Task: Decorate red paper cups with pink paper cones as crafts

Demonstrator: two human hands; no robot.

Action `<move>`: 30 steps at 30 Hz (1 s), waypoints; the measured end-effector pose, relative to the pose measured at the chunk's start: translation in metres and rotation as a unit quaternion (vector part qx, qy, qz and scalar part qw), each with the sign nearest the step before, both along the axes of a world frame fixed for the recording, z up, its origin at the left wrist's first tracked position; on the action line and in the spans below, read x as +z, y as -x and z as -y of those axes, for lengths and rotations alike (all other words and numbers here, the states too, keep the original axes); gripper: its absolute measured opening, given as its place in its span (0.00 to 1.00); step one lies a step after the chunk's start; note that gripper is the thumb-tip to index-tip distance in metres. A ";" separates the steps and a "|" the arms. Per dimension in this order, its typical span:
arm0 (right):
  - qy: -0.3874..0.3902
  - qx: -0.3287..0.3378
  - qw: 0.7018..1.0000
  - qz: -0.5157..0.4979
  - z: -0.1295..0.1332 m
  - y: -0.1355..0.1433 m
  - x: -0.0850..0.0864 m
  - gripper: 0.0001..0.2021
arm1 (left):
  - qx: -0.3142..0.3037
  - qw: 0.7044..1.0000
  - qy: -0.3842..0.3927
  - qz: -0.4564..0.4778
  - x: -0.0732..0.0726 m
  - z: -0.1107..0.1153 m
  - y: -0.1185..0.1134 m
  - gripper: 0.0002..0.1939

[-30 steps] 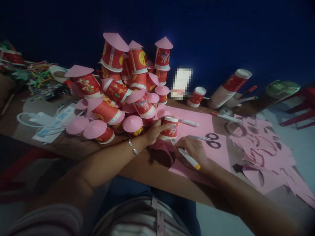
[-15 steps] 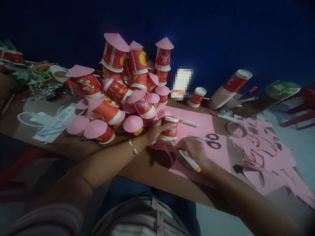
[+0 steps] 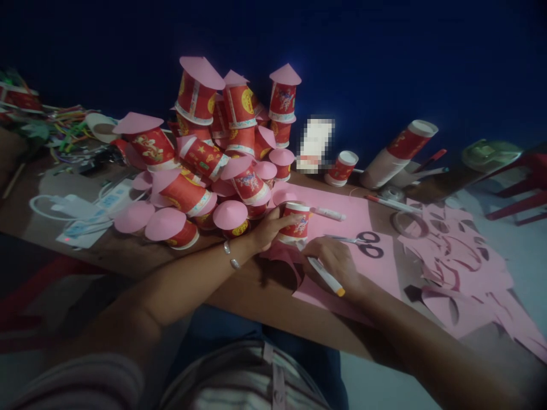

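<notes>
My left hand (image 3: 270, 228) is wrapped round a red printed paper cup (image 3: 296, 223) and keeps it on the pink paper (image 3: 380, 273). Close to the cup's lower edge, my right hand (image 3: 331, 256) grips a white marker (image 3: 325, 277), whose orange end points back toward me. The marker's tip is hidden by my fingers. Just beyond my right hand lie scissors (image 3: 370, 245) with dark handles. A marker cap (image 3: 329, 213) or short white pen rests behind the cup.
Red cups with pink cone roofs (image 3: 229, 215) are piled at left. A power strip (image 3: 96, 213) with white cables lies farther left. Pink paper scraps (image 3: 465, 256) and a tape roll (image 3: 410, 225) cover the right side. Stacked cups (image 3: 401, 154) lean at the back.
My right hand and the marker have shifted very slightly to the left. My left hand stays on the cup.
</notes>
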State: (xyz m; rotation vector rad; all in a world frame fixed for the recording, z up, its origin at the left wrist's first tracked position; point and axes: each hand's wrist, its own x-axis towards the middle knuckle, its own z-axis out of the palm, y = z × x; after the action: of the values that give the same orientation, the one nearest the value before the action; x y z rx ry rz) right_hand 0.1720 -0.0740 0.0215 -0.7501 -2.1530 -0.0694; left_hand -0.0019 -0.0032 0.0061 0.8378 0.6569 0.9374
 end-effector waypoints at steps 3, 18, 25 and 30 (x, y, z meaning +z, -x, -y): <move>0.003 -0.001 1.000 0.004 -0.001 -0.001 -0.004 0.05 | -0.001 1.000 -0.008 -0.002 -0.001 0.000 0.000 0.23; -0.007 0.036 0.999 -0.017 0.002 -0.002 0.003 0.06 | -0.009 1.000 0.012 0.018 0.001 -0.002 0.001 0.25; -0.014 0.017 1.000 -0.019 0.002 0.001 0.012 0.07 | -0.010 0.999 0.025 0.040 0.003 -0.001 0.000 0.25; 0.001 0.018 1.000 -0.018 0.001 -0.001 0.008 0.07 | -0.007 0.999 0.030 0.039 0.003 -0.001 0.000 0.24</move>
State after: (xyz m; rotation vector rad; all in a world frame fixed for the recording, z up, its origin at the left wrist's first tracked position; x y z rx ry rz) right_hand 0.1725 -0.0748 0.0293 -0.7080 -2.1315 -0.0350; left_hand -0.0022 -0.0025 0.0094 0.7487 0.6077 0.9291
